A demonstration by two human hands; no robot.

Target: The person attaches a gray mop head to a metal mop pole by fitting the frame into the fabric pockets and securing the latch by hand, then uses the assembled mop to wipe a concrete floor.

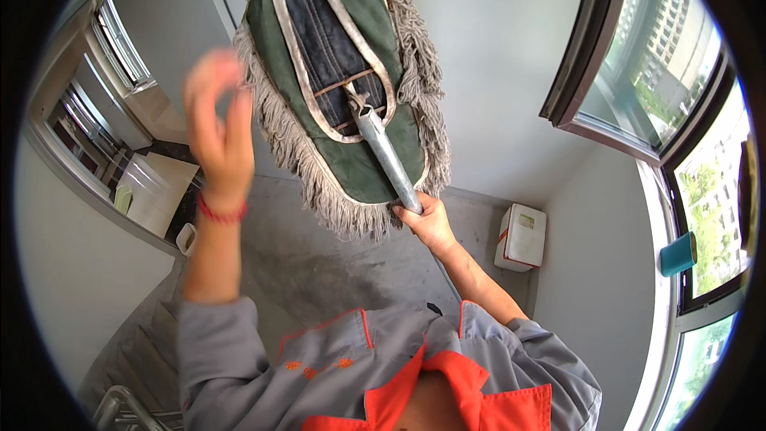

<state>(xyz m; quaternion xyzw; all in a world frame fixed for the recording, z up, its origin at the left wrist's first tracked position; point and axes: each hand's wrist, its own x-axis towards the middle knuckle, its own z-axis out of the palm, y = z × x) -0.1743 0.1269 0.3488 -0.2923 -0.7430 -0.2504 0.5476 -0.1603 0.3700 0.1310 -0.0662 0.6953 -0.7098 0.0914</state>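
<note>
A flat dust mop point(363, 164) with a green fabric back and grey string fringe is held up in front of me, its underside turned away. A wire frame sits on its back, joined to a metal handle point(387, 156). My right hand point(431, 227) is wrapped around this handle near the mop's lower right edge. Beside the fringe on the left, my left hand point(217, 120) is raised with thumb and fingers apart, slightly blurred and holding nothing. Whether its fingertips touch the fringe I cannot tell.
A white box point(521, 237) with a red band stands on the grey floor point(319, 271) at the right. An open window sash point(622, 72) juts in at the upper right, above a teal holder point(678, 255). Metal tubing point(124, 407) shows at the lower left.
</note>
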